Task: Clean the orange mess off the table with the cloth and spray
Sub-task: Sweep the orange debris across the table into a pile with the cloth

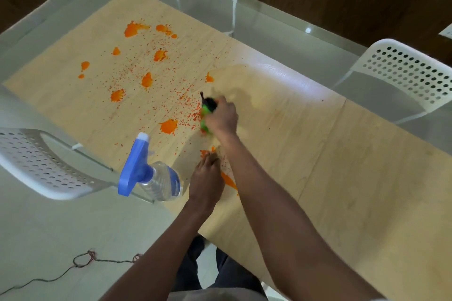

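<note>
While the left hand [206, 184] lay flat, fingers straight, near the surface's [354, 166] front edge, the spray [149, 173] stood just left of it at the corner. Farther in, the right hand's [223, 117] grip was closed round a bunched green cloth [206, 111] pressed among orange mess [146, 79], which spread leftward. Bare surface ran rightward. Chairs [403, 76] stood at the far edge.
</note>
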